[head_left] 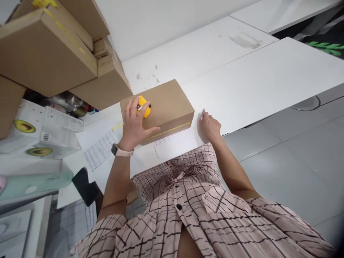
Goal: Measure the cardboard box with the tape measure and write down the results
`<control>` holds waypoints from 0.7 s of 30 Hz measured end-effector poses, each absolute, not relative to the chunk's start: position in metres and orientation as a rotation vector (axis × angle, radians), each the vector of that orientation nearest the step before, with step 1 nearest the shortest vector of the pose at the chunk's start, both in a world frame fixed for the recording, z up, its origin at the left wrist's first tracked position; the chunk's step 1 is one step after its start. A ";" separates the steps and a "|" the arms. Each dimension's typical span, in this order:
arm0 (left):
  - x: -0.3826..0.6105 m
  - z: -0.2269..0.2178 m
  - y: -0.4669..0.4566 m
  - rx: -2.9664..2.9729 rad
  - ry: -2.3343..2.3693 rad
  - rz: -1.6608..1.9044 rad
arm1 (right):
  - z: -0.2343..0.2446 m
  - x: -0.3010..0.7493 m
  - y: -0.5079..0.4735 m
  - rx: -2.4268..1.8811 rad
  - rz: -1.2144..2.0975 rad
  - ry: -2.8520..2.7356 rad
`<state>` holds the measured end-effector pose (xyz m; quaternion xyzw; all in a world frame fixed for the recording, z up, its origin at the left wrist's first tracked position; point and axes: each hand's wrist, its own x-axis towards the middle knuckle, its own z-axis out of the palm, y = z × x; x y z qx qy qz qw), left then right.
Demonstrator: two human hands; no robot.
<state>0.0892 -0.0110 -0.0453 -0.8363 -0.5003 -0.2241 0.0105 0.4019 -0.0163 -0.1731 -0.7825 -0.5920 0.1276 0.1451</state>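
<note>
Well, One Hand on the Box and One Hand Beside It

I see a person in a pink checked shirt (174, 215) at a long white table (242, 86). A brown box (163, 98) lies on the table in front of the person, close to the near edge. A yellow line runs along the side of it that faces the person.

The left hand (134, 123) is on the left end of the box. Its fingers are spread, and they lie over a yellow tool (146, 111) with a bit of black on it. The thumb is well apart from the fingers, pointing along the near edge of the box. I can't tell if the fingers squeeze the tool or only rest on it. A watch with a pink band (125, 153) is on that wrist.

The right hand (211, 127) is on the table, just beside the right end of the box and not touching it. Its fingers are closed around a small thin thing (203, 111). Only a grey tip and a bit of pink show, so I can't say what it is.

A sheet with rows of print (100, 152) lies to the left of the box. Over on the left, big cartons (48, 50) are piled up. Below them are white boxes (57, 138) with avocado pictures, and a pale green bottle (45, 182) lies on its side.
</note>
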 end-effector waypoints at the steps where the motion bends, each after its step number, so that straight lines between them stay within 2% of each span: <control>1: 0.090 -0.047 -0.011 -2.605 -1.567 -0.665 | -0.176 0.405 -0.015 -2.221 0.365 -1.716; 6: 0.102 -0.050 -0.014 -2.519 -1.632 -0.609 | -0.194 0.427 -0.026 -1.810 0.505 -1.362; 9: 0.108 -0.051 -0.013 -2.499 -1.659 -0.592 | -0.198 0.432 -0.056 -1.480 0.688 -1.029; 11: 0.109 -0.051 -0.012 -2.496 -1.668 -0.587 | -0.197 0.428 -0.080 -1.354 0.695 -0.991; 21: 0.111 -0.052 -0.012 -2.479 -1.715 -0.566 | -0.208 0.352 -0.099 -1.262 0.280 -1.932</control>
